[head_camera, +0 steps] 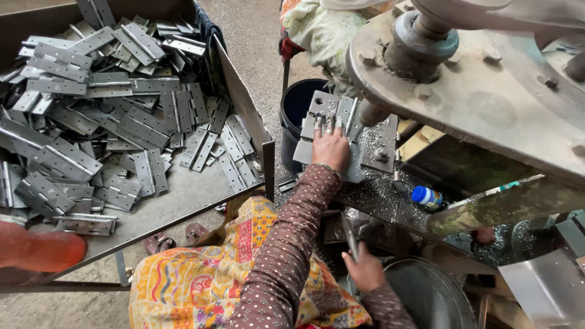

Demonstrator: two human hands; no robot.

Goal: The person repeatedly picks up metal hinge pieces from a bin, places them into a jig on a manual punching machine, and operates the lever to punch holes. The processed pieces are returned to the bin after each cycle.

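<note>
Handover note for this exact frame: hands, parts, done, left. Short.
Left hand: flat, fingers spread, pressing a grey steel hinge onto the press's metal work plate, just beside the vertical punch spindle.
Right hand: closed on a slim dark metal lever handle low on the machine.
Stock: large heap of flat grey hinges in the sheet-metal tray off to the left.
A black bucket stands between tray and press; a round metal basin sits by the right hand.
Done: one hinge seated on the plate.
Left: cannot tell which hinges in the heap are processed.
</note>
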